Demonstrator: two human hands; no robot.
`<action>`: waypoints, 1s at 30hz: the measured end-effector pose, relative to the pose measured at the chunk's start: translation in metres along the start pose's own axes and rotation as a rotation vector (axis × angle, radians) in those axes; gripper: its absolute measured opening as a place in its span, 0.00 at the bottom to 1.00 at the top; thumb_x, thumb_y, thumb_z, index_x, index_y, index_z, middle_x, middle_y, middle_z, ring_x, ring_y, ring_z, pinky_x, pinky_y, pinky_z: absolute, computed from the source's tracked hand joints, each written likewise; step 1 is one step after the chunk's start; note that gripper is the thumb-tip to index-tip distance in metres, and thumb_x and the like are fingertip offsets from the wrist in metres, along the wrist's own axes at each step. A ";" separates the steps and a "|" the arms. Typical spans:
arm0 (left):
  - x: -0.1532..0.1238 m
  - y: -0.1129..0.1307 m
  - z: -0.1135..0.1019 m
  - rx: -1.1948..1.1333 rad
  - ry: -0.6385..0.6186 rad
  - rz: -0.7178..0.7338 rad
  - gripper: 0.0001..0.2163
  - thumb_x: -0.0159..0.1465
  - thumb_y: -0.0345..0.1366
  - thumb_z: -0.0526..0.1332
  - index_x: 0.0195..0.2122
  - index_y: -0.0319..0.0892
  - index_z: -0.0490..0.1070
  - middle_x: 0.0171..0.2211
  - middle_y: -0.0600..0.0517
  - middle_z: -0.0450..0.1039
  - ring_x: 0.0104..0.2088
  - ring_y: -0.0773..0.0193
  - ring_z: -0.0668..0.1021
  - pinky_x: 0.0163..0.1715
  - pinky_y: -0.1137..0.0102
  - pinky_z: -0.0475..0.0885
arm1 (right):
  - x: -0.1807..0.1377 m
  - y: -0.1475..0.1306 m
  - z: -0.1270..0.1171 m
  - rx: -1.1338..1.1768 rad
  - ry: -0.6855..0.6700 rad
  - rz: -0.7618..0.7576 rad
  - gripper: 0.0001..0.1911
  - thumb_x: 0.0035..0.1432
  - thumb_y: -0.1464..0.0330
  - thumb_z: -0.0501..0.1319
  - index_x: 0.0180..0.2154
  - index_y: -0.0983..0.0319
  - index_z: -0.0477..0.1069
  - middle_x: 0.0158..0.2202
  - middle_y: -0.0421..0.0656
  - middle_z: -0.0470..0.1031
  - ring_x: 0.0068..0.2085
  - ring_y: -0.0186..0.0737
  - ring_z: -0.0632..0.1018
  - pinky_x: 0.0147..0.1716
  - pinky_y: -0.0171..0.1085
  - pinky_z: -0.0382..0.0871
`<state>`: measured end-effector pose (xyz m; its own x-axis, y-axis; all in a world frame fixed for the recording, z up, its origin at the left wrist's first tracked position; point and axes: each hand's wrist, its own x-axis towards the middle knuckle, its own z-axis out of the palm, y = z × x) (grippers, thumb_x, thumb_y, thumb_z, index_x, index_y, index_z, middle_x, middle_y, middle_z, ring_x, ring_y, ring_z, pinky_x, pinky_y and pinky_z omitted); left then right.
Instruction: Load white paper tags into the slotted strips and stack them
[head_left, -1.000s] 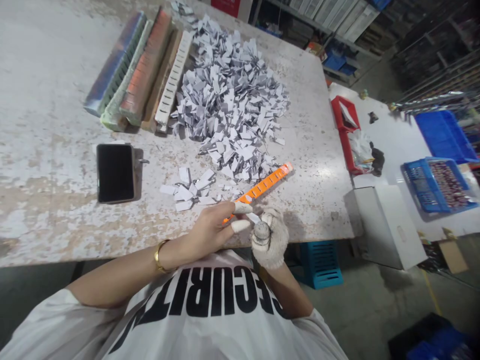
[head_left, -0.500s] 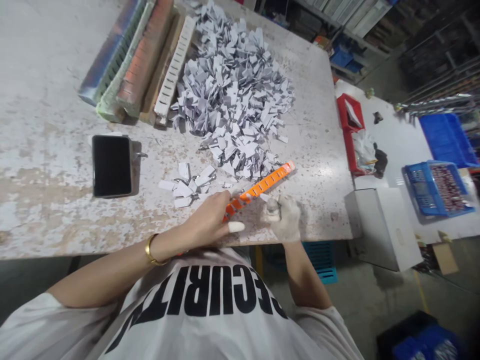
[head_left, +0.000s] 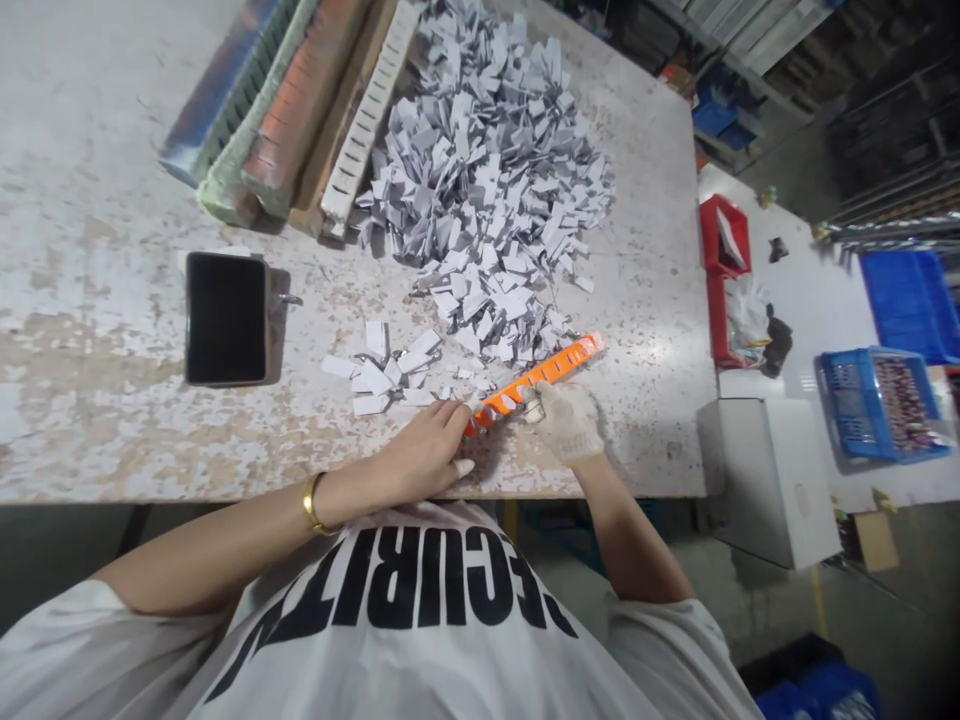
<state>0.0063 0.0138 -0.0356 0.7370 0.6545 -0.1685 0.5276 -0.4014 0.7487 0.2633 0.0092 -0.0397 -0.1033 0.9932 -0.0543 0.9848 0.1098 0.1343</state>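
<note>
Now, from the left, a dark-screened device and a small cluster of white tags are seen undisturbed. The left hand, fingers bent, is rested at the near end of the orange strip, thumb apart; whether that end is gripped cannot be told. The strip is laid slantwise beside the large tag pile. The gloved right hand, close to the left a second ago, has been brought against the strip's middle, fingers curled; whether anything is pinched cannot be told.

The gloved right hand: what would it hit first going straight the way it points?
The right hand would probably meet the orange slotted strip first; whether they touch now is unclear.
</note>
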 end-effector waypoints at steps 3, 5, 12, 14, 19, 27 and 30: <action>0.001 -0.003 0.004 0.011 -0.011 0.011 0.17 0.57 0.28 0.61 0.47 0.41 0.61 0.49 0.41 0.68 0.50 0.47 0.71 0.52 0.55 0.71 | 0.005 0.001 0.001 0.022 -0.058 -0.018 0.19 0.68 0.62 0.52 0.27 0.59 0.73 0.22 0.44 0.73 0.24 0.41 0.68 0.31 0.42 0.51; 0.003 -0.004 0.005 0.026 -0.031 0.005 0.18 0.57 0.28 0.60 0.48 0.40 0.61 0.50 0.41 0.68 0.52 0.47 0.71 0.52 0.55 0.71 | 0.008 0.002 0.003 0.024 -0.066 -0.009 0.19 0.68 0.62 0.53 0.27 0.59 0.73 0.22 0.44 0.73 0.24 0.41 0.68 0.30 0.42 0.52; 0.002 0.000 0.001 0.036 -0.017 0.018 0.14 0.59 0.32 0.61 0.46 0.41 0.62 0.47 0.41 0.69 0.48 0.48 0.73 0.46 0.57 0.72 | 0.008 0.003 0.014 0.081 -0.038 0.017 0.19 0.69 0.60 0.53 0.30 0.60 0.75 0.24 0.45 0.75 0.26 0.41 0.70 0.31 0.40 0.56; 0.001 -0.002 -0.002 0.024 -0.014 0.030 0.11 0.62 0.36 0.61 0.44 0.42 0.63 0.44 0.43 0.70 0.44 0.51 0.74 0.43 0.60 0.72 | 0.006 0.005 0.018 0.147 -0.023 0.012 0.18 0.69 0.60 0.54 0.31 0.60 0.75 0.25 0.45 0.75 0.27 0.41 0.71 0.32 0.40 0.58; 0.009 -0.020 -0.020 0.123 0.055 0.010 0.11 0.69 0.46 0.57 0.42 0.43 0.66 0.36 0.45 0.74 0.36 0.52 0.76 0.35 0.62 0.68 | -0.007 0.015 0.029 0.425 0.050 0.058 0.17 0.67 0.59 0.54 0.33 0.61 0.74 0.30 0.47 0.78 0.32 0.44 0.75 0.35 0.39 0.65; 0.043 -0.052 -0.057 0.411 0.242 -0.380 0.17 0.63 0.28 0.55 0.53 0.35 0.70 0.52 0.32 0.74 0.54 0.39 0.75 0.53 0.52 0.65 | -0.034 0.022 0.021 0.621 0.170 0.278 0.16 0.63 0.58 0.53 0.35 0.61 0.73 0.28 0.46 0.77 0.30 0.44 0.76 0.34 0.39 0.67; 0.058 -0.058 -0.060 0.299 0.217 -0.391 0.14 0.62 0.30 0.58 0.49 0.37 0.72 0.51 0.35 0.76 0.53 0.42 0.76 0.54 0.52 0.64 | -0.045 0.019 0.018 0.643 0.218 0.311 0.13 0.62 0.60 0.54 0.35 0.60 0.72 0.27 0.44 0.77 0.30 0.44 0.76 0.33 0.39 0.67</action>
<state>-0.0066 0.1137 -0.0502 0.3738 0.8966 -0.2377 0.8659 -0.2455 0.4357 0.2888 -0.0345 -0.0529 0.2335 0.9674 0.0981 0.8535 -0.1555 -0.4974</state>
